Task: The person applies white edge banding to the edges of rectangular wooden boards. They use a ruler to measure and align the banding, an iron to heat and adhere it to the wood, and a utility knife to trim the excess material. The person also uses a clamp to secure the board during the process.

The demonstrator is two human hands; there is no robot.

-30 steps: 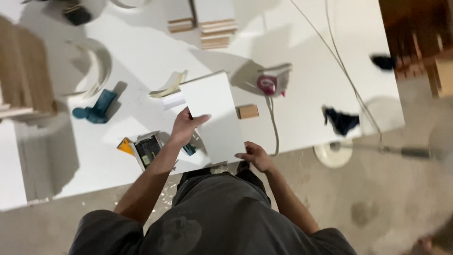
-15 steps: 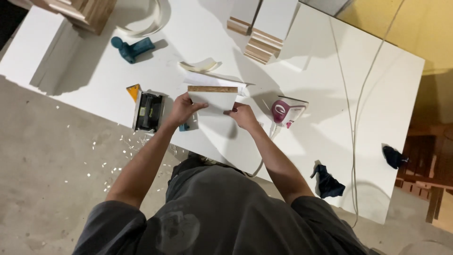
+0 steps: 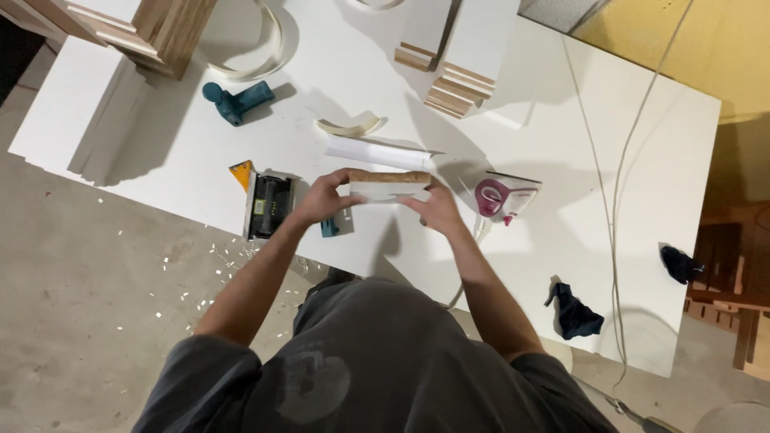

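One white panel [image 3: 383,189], flat on the worktable [image 3: 642,184] a second earlier, stood tilted on edge, raw brown edge uppermost. The left hand [image 3: 321,198] and right hand [image 3: 437,208] gripped its two ends. A clothes iron [image 3: 504,198] sat just beside it, a black tool [image 3: 268,206] to the left.

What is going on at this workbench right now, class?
A person stands at a white worktable and holds a small white board up on edge with both hands, its raw brown edge facing up. The left hand grips its left end and the right hand its right end. A clothes iron stands just to the right of the board, a black and yellow power tool lies to the left, and a teal tool lies farther back beside stacked boards.
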